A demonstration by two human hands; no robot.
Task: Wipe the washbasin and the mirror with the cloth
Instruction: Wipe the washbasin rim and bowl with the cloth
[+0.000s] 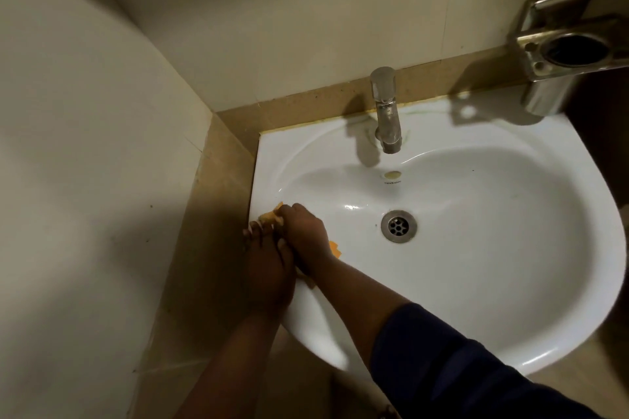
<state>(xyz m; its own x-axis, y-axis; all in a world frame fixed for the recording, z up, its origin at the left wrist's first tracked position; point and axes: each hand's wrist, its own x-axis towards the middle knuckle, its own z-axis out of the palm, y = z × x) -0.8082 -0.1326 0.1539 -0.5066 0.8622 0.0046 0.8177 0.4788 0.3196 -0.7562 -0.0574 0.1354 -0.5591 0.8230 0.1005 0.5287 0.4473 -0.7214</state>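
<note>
The white washbasin [476, 248] fills the right half of the view, with a metal drain [398, 226] in its bowl. Both my hands meet on its left rim. My right hand [303, 235] lies curled over an orange cloth [272, 216], which shows beyond the fingers and again as a small corner by the wrist. My left hand [269, 265] lies beside it on the rim edge, fingertips touching the cloth. Most of the cloth is hidden under the hands. No mirror is in view.
A chrome tap [386, 109] stands at the basin's back edge. A metal toothbrush holder [565, 51] is fixed to the wall at the upper right. Beige tiled walls close in at the left and back, with a tan ledge [218, 201] along the basin.
</note>
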